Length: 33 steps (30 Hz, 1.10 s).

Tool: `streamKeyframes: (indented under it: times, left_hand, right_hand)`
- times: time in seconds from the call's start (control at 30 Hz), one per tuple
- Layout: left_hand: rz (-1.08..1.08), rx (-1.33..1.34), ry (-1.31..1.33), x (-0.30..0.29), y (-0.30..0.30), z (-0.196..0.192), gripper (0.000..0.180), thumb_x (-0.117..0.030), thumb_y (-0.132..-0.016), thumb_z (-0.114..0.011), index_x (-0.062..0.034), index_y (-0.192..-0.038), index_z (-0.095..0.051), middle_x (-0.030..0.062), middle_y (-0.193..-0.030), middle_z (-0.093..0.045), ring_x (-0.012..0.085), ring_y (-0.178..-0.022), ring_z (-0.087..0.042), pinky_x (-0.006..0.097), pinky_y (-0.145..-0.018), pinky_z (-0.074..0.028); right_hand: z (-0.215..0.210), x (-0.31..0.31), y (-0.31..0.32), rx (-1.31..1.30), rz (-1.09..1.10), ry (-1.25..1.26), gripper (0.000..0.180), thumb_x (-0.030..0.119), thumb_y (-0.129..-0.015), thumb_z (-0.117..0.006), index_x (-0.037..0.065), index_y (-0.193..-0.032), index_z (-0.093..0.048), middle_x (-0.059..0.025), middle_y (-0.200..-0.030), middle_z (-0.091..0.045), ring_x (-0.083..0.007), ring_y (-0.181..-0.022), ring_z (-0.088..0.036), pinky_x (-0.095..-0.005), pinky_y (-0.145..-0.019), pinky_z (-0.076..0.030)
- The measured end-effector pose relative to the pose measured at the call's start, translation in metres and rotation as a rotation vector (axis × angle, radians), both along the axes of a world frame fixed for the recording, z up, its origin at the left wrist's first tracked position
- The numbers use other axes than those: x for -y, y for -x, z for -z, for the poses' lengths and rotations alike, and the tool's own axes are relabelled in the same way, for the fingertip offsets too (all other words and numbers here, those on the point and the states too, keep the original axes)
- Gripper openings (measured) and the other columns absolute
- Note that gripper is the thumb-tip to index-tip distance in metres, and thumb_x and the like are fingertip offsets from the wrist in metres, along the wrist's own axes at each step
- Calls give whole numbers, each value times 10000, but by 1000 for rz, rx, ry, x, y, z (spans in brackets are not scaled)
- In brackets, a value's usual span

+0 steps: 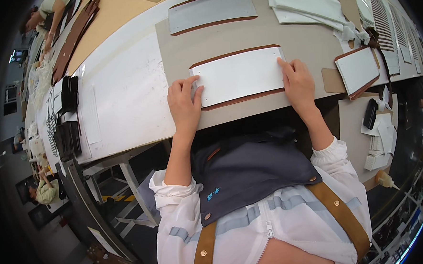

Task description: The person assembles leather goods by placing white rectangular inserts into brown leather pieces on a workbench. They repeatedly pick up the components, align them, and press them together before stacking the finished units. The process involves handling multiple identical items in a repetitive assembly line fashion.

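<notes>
In front of me a white rectangular panel (242, 75) lies flat on a brown leather piece (241, 101), whose edges show along its long sides. My left hand (185, 99) holds the left end of the panel, thumb and index finger at its edge. At the opposite end my right hand (298, 82) grips the right edge, with its fingertips on the panel's upper corner. The undersides of both ends are hidden. Farther back on the grey-beige mat (178, 50) lies a similar greyish panel (212, 13) with brown edges.
Stacked white sheets (305, 5) lie at the far right. Near the right table edge is a pile of white panels with brown edges (357, 69). Black strap bundles (69, 94) and long brown leather strips (75, 38) sit at left. A lower board (352, 120) holds white parts; other people work beyond.
</notes>
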State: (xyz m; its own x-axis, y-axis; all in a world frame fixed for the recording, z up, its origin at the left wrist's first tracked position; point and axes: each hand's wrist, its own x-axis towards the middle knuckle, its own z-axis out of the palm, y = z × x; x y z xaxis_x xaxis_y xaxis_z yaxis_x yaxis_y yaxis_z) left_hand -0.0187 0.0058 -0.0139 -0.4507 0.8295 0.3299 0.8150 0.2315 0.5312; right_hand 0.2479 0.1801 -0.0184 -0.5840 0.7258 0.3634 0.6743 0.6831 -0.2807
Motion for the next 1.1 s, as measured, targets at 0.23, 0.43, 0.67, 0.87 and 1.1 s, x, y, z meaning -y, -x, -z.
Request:
streamKeyframes:
  times: [0.23, 0.43, 0.67, 0.87, 1.1]
  left_hand:
    - [5, -114, -81, -18, -22, -6, 421, -16, -931, -584, -1, -1352, -572, 213, -1389, -530, 368, -1321, -490, 468, -1099, -399]
    - [138, -269, 170, -49, -52, 23, 610, -262, -1015, -487, -14, -1557, -354, 171, -1628, -332, 335, -1530, -266, 497, -1238, -209]
    - [87, -273, 287, -27, -37, 12, 744, -515, -979, -536, -129, -1588, -351, 135, -1676, -243, 331, -1556, -189, 520, -1252, -123]
    - [98, -279, 279, -26, -31, 13, 893, -628, -930, -577, -63, -1579, -340, 209, -1655, -242, 390, -1548, -164, 530, -1247, -121]
    - [67, -53, 99, -56, -3, -1, 600, -360, -910, -733, -47, -1378, -527, 149, -1280, -585, 346, -1214, -494, 490, -1066, -317]
  right_hand:
    - [-15, 13, 34, -200, -141, -39, 443, -19, -879, -632, 23, -1319, -614, -158, -1309, -564, -340, -1230, -544, -442, -1007, -457]
    - [11, 32, 89, 101, -355, -46, 573, 243, -995, -525, 36, -1521, -426, -128, -1596, -405, -262, -1504, -339, -454, -1239, -240]
    - [2, 6, 49, 175, -209, 25, 827, 587, -975, -532, 57, -1578, -333, -108, -1645, -328, -245, -1543, -252, -474, -1259, -165]
    - [1, -3, 31, 78, -146, 27, 760, 514, -1013, -534, 13, -1554, -351, -193, -1604, -361, -305, -1519, -291, -446, -1249, -197]
    - [16, -16, -3, -994, -10, 819, 430, 156, -1035, -576, -27, -1416, -497, -145, -1424, -553, -224, -1321, -515, -351, -1130, -381]
